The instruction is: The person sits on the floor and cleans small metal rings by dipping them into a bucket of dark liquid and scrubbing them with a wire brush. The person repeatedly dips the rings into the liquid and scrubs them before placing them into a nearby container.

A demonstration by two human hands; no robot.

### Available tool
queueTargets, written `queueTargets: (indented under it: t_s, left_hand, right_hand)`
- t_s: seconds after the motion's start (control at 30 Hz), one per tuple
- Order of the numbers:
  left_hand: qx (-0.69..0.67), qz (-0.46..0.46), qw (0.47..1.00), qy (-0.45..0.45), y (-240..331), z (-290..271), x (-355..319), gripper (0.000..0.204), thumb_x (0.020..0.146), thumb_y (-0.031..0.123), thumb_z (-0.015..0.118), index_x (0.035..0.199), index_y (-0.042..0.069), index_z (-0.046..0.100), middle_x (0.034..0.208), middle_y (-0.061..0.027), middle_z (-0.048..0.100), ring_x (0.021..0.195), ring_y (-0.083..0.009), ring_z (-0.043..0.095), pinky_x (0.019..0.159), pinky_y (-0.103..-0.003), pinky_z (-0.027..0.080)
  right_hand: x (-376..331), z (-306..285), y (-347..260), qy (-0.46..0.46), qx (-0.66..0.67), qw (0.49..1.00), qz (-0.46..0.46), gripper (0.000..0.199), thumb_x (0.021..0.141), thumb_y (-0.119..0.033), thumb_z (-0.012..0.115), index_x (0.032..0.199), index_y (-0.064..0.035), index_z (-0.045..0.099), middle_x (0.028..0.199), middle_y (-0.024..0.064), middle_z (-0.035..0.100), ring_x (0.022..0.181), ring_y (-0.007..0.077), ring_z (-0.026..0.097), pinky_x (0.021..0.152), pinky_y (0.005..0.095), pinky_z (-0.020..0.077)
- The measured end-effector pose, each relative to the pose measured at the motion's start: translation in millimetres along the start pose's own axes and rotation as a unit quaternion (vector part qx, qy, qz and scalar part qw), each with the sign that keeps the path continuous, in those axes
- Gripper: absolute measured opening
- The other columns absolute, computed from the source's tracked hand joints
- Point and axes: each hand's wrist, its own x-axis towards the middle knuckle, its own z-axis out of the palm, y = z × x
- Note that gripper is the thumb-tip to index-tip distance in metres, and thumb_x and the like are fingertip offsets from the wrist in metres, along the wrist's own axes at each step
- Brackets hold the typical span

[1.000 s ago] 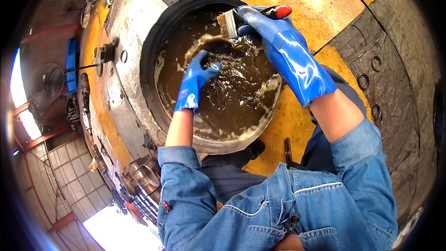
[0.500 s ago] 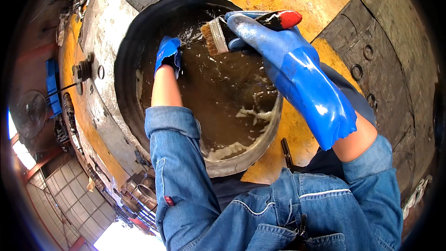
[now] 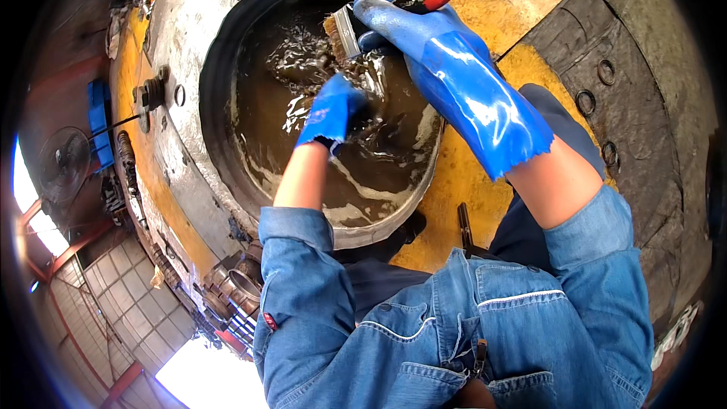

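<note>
A round black tub (image 3: 219, 132) holds murky brown liquid (image 3: 265, 132) with pale foam along its near side. My left hand (image 3: 331, 110), in a blue rubber glove, reaches into the tub; its fingers are blurred and partly under the churned surface, so what they hold cannot be made out. Over the tub's far right rim, my right hand (image 3: 413, 30), in a long blue glove, grips a paintbrush (image 3: 347, 34). The brush has brown bristles, a metal band and a black handle with a red end, and its bristles point left over the liquid.
Worn yellow and grey sheets cover the floor. Several metal rings (image 3: 585, 102) lie at right. A dark bar-shaped tool (image 3: 464, 220) is beside my knee. At left stand a stacked metal part (image 3: 151, 92) and a fan (image 3: 64, 163); more metal parts (image 3: 242, 288) lie lower left.
My left hand has moved right and toward the middle of the tub, and the liquid around it is splashing. My right hand with the paintbrush has shifted slightly left and away from me.
</note>
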Motion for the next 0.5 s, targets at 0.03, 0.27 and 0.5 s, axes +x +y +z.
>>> queueTargets:
  t_s: [0.03,0.27,0.5]
  left_hand:
    - [-0.028,-0.016,0.999,0.005,8.8,4.2,-16.1,0.03,0.094,0.023,0.067,0.109,-0.003,0.068,0.103,-0.0303,0.073,0.102,-0.0501,0.071,0.09,-0.051,0.055]
    - [-0.238,-0.16,0.955,-0.072,10.6,64.1,-62.0,0.041,0.097,0.039,0.073,0.11,0.0,0.076,0.095,-0.0245,0.074,0.088,-0.027,0.072,0.082,-0.045,0.059]
    - [0.191,-0.019,0.965,-0.179,7.5,88.1,-103.0,0.046,0.085,0.039,0.08,0.111,0.001,0.081,0.113,-0.0279,0.077,0.109,-0.0419,0.076,0.095,-0.046,0.06]
  right_hand:
    - [2.1,1.6,1.9,-0.002,-0.01,1.0,0.001,0.035,0.102,-0.029,0.079,0.126,-0.0034,0.078,0.107,0.0068,0.08,0.093,0.0132,0.073,0.087,0.0286,0.0582]
    - [11.5,6.9,6.8,-0.018,-0.051,0.999,0.007,0.036,0.102,-0.03,0.079,0.127,-0.0034,0.078,0.107,0.007,0.08,0.093,0.0133,0.073,0.087,0.0286,0.0582]
    - [17.3,9.9,10.4,-0.032,-0.065,0.997,0.012,0.037,0.102,-0.031,0.079,0.127,-0.0034,0.078,0.107,0.0071,0.08,0.093,0.0134,0.074,0.087,0.0286,0.0582]
